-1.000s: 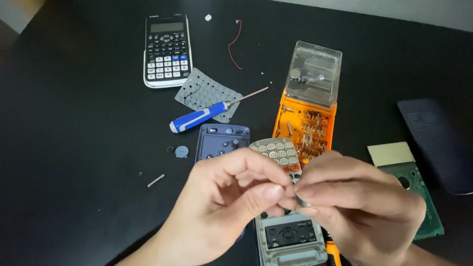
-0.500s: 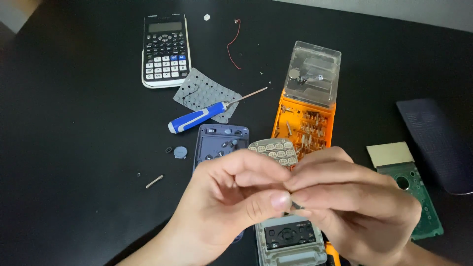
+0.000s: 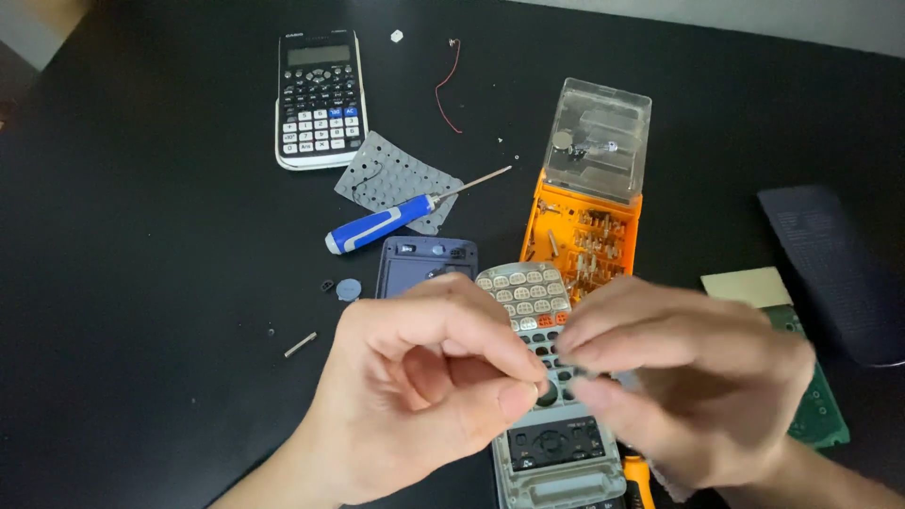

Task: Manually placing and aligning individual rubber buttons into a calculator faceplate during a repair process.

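Observation:
My left hand [image 3: 415, 396] and my right hand [image 3: 698, 377] meet fingertip to fingertip, pinching a tiny part that the fingers mostly hide. They hover just above a grey calculator front shell [image 3: 556, 462], which lies face up with its pale keys [image 3: 518, 287] showing past my fingers. A blue-grey back shell [image 3: 424, 264] lies just beyond my left hand.
On the black table [image 3: 141, 283] lie an intact calculator [image 3: 316, 99], a grey key membrane [image 3: 396, 174], a blue-handled screwdriver [image 3: 377, 226], an orange bit case [image 3: 584, 217] with clear lid, a green circuit board [image 3: 820, 405], a dark cover [image 3: 834, 264], a red wire [image 3: 448, 80] and a small disc [image 3: 348, 289].
Both hands stay pinched together over the grey shell, with only slight shifts of the fingers. Nothing else on the table has moved.

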